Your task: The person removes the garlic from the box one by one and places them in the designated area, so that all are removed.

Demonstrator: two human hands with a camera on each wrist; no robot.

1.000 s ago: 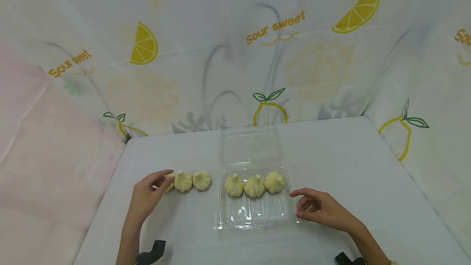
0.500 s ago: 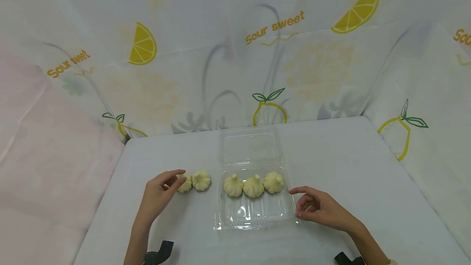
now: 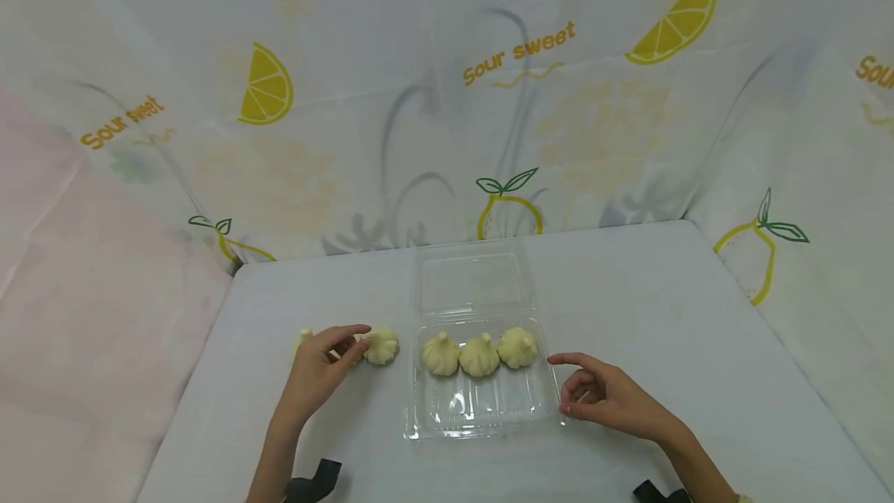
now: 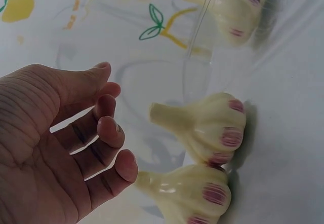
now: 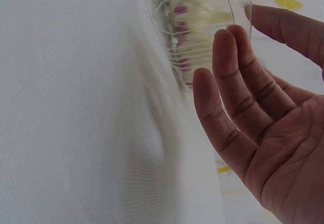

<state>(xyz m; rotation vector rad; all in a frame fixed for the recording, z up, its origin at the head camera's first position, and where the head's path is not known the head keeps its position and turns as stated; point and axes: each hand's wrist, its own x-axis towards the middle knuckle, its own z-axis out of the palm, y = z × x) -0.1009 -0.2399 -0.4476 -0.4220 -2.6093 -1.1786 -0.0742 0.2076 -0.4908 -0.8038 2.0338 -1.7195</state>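
In the head view, my left hand [image 3: 324, 367] hovers over a row of garlic bulbs on the left. Its thumb and index finger are near the bulb at the row's right end [image 3: 382, 345], and it largely hides the others. The left wrist view shows this hand [image 4: 76, 133] with loosely bent fingers and nothing in them, beside a pale garlic bulb [image 4: 207, 125] with purple streaks. My right hand [image 3: 615, 398] rests at the right edge of a clear plastic clamshell box [image 3: 489, 414]. In the right wrist view its thumb [image 5: 283, 26] is at the box's rim.
Inside the box, three garlic bulbs [image 3: 479, 355] stand side by side along the back. The raised lid [image 3: 475, 282] lies back behind it. A white cloth covers the table [image 3: 628, 293], and a lemon-printed curtain [image 3: 391, 154] hangs behind.
My left hand has moved right along the row of garlic bulbs, uncovering part of the leftmost one. My right hand and the box have stayed in place.
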